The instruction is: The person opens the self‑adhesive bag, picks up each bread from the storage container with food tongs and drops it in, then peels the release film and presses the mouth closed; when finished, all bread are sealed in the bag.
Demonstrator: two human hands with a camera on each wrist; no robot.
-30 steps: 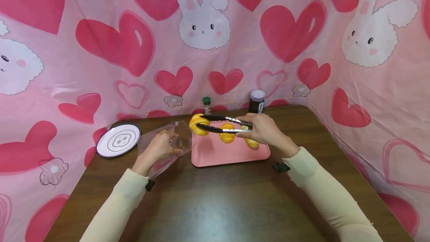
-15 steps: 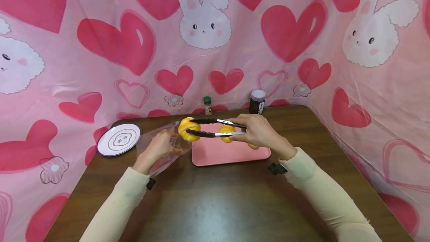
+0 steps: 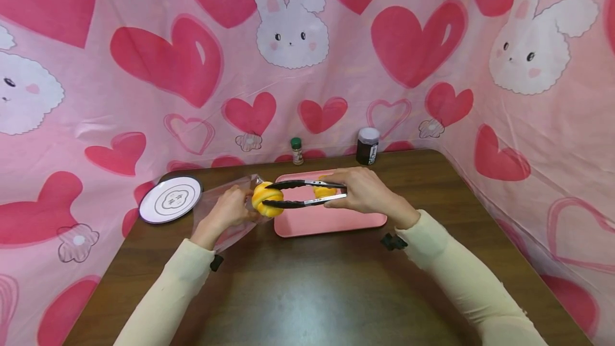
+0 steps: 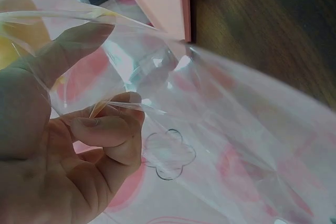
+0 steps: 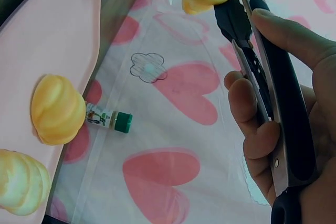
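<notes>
My left hand (image 3: 226, 210) pinches the edge of a clear plastic bag (image 4: 241, 114) between thumb and curled fingers, as the left wrist view shows. My right hand (image 3: 367, 191) grips black and silver tongs (image 5: 291, 108). Between the tong tips is a yellow, twisted bread roll (image 3: 267, 199), raised beside my left fingers and overlapping the bag's mouth in the head view. The pink tray (image 3: 331, 220) lies beneath the tongs. On it sit another yellow roll (image 5: 58, 109) and a paler, ridged roll (image 5: 23, 182), which my right hand hides in the head view.
A white plate (image 3: 170, 200) with a dark rim stands at the table's left edge. Behind the tray are a small green-capped bottle (image 3: 297, 152) and a dark jar (image 3: 368, 147) with a pale lid. A pink heart-patterned cloth (image 3: 346, 73) hangs behind the brown table (image 3: 307, 287).
My right hand has moved left and slightly toward me, carrying the roll in the tongs from above the tray to the bag beside my left hand. The left hand has stayed nearly still.
</notes>
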